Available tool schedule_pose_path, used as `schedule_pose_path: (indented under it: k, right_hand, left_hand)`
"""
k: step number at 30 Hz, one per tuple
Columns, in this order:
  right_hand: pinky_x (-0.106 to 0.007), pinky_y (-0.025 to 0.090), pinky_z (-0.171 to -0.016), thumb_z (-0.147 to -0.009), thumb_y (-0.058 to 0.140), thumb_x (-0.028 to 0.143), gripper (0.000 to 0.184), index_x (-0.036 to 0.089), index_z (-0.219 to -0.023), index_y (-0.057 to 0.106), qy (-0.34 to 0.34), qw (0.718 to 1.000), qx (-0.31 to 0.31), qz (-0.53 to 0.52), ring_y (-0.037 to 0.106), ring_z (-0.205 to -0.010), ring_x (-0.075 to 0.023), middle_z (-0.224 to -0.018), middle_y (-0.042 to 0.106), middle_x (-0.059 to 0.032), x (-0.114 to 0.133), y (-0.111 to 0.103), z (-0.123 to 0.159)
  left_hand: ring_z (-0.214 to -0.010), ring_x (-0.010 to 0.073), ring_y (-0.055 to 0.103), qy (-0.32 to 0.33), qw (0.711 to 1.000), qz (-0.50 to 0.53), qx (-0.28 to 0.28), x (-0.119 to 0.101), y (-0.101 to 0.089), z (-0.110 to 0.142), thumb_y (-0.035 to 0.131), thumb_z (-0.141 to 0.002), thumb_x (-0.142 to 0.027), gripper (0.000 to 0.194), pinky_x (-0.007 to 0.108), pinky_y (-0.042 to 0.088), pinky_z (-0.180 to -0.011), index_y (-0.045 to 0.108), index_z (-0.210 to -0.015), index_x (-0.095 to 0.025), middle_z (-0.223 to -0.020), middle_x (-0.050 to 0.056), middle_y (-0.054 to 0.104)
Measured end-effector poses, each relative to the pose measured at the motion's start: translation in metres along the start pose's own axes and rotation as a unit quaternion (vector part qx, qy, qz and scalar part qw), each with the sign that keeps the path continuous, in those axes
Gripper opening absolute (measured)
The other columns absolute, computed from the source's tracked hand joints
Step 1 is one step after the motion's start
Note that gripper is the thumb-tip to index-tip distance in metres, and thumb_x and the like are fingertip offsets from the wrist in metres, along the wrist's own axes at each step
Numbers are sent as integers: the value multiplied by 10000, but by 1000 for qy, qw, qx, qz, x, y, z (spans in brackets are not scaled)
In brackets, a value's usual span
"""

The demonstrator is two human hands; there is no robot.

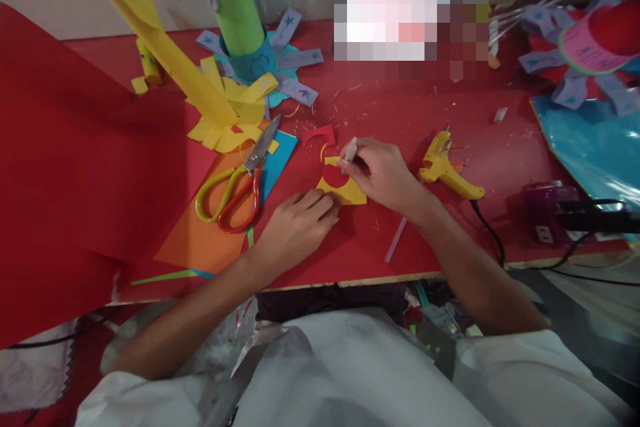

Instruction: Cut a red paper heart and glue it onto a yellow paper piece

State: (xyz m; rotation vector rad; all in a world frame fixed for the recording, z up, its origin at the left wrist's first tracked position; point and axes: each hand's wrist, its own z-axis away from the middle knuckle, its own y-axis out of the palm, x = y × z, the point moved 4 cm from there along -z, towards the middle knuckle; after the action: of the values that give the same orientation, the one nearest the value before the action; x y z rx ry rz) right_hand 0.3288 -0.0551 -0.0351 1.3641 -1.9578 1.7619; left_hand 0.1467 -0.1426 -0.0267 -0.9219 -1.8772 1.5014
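Note:
A piece of yellow paper [354, 196] lies in front of me with a round red area [335, 175] in it; whether that is a red disc or a hole, I cannot tell. My left hand [306, 219] rests palm down at its lower left edge, fingers slightly bent and holding nothing. Over its upper right, my right hand [383, 170] pinches a small white stick [352, 149], its lower end partly hidden by the fingers. A curved red paper scrap [320, 135] lies just behind. Scissors [239, 181] with one yellow and one red handle lie left of the hands.
A yellow glue gun [447, 167] with a black cord lies at right, near a purple box-shaped device [545, 210]. Orange paper [193, 233] and large red sheets [60, 167] cover the left. Paper models stand behind: a green tube [240, 13], a yellow one [175, 60].

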Motion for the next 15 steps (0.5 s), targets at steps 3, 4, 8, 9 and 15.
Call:
schedule_pose_path:
  k: [3, 4, 8, 9, 15]
  right_hand:
    - [-415, 530, -888, -1038, 614, 306, 166, 255, -880, 603, 7, 1000, 0, 7, 704, -944, -268, -957, 758, -77, -5, 0, -1]
    - [-413, 530, -889, -1035, 617, 296, 161, 254, -880, 602, 7, 1000, 1, 9, 704, -943, -267, -959, 758, -76, -6, 0, -1]
    - [-409, 529, -885, -1051, 612, 312, 180, 250, -881, 606, 1, 1000, -10, 12, 709, -949, -267, -965, 763, -82, -5, -1, -1]
    - [-408, 529, -883, -1060, 607, 331, 196, 251, -881, 609, -1, 1000, -12, 9, 710, -952, -266, -965, 764, -81, -4, 0, 0]
    - [-384, 530, -835, -1090, 587, 408, 280, 249, -862, 623, -10, 1000, 9, -18, 709, -893, -240, -931, 762, -64, 0, 6, -2]
  left_hand:
    - [-1131, 232, 710, 4, 1000, -3, -3, 0, 0, 0, 634, -1105, -198, 200, 375, 583, -870, 749, -1250, -122, -1246, 91, 769]
    - [-1129, 233, 710, 5, 1000, -3, -4, 0, -1, 0, 633, -1105, -197, 202, 376, 585, -871, 749, -1251, -118, -1245, 89, 770]
    - [-1125, 230, 712, 2, 1000, -1, 3, 0, -1, 0, 595, -1125, -206, 226, 372, 584, -880, 738, -1270, -108, -1242, 98, 771]
    - [-1128, 229, 711, 2, 1000, 0, 7, 0, -1, 0, 583, -1131, -209, 232, 370, 582, -883, 735, -1275, -109, -1246, 104, 769]
    - [-1127, 229, 704, 4, 1000, -2, 10, 0, 0, 0, 598, -1120, -194, 220, 368, 575, -864, 740, -1273, -125, -1267, 107, 762]
